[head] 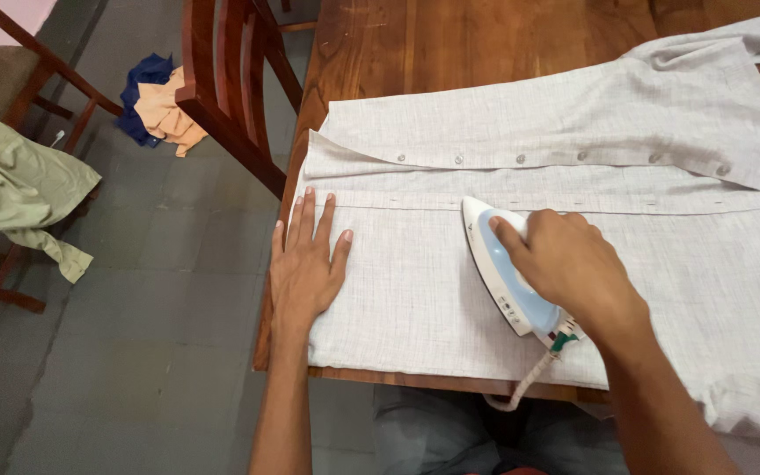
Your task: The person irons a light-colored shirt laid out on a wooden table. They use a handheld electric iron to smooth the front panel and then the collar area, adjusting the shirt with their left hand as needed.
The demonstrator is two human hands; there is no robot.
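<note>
A pale grey checked shirt (573, 141) lies spread flat over a brown wooden table (450, 44), its button placket running left to right. My right hand (569, 264) grips the handle of a white and light blue iron (496, 255), which rests on the shirt's front panel with its tip pointing up and left. My left hand (307, 259) lies flat with fingers spread on the shirt's left edge, pressing the cloth down at the table's left side. The iron's braided cord (525, 383) hangs off the near table edge.
A dark wooden chair (230, 88) stands against the table's left side. On the grey tiled floor lie blue and orange cloths (158, 105). Another chair at far left carries a light green garment (10, 185). My lap is under the table's near edge.
</note>
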